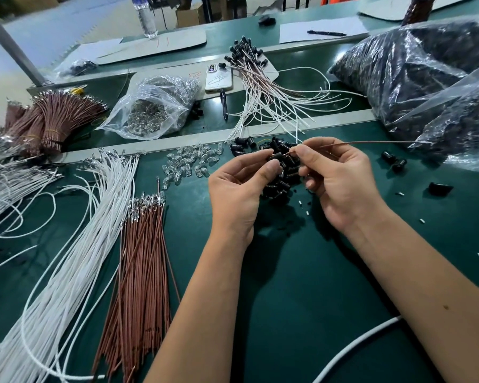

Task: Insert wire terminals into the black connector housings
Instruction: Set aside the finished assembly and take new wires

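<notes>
Brown wire [371, 142] runs rightward from the right hand [340, 178], pinched between thumb and forefinger. Its tip meets a black housing [277, 157] pinched in the left hand [241, 186], above a housing pile [282, 181] on the green table [302, 272].

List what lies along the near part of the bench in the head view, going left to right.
White wires → brown wires → left hand → black housing → right hand

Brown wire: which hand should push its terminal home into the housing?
Probably right. The right hand already pinches the brown wire near its terminal end; the left hand grips the black housing, steadying it.
</notes>
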